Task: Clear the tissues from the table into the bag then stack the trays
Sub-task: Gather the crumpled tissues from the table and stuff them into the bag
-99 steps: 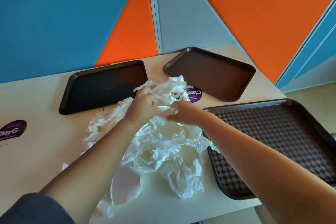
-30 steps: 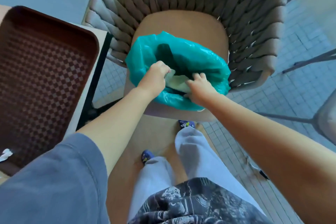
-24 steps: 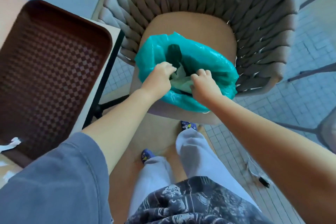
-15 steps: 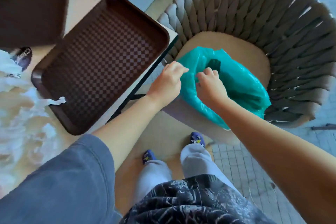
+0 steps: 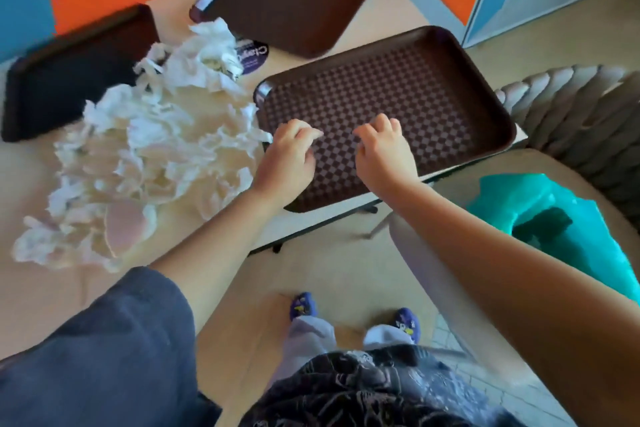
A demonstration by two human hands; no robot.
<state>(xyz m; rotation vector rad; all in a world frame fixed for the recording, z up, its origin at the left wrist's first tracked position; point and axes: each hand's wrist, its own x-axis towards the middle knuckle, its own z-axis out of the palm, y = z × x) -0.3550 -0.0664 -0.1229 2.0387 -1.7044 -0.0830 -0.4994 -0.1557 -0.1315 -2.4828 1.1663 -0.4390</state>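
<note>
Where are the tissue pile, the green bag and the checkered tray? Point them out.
tissue pile (image 5: 156, 152), head view, middle of heap
green bag (image 5: 585, 236), head view, crumpled side
checkered tray (image 5: 433, 87), head view, bare patterned floor

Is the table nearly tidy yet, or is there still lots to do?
Lots left. A big heap of tissues is on the table. Both the left hand and right hand are empty, above the checkered tray. The teal bag sits open on the chair. No trays are stacked.
</note>
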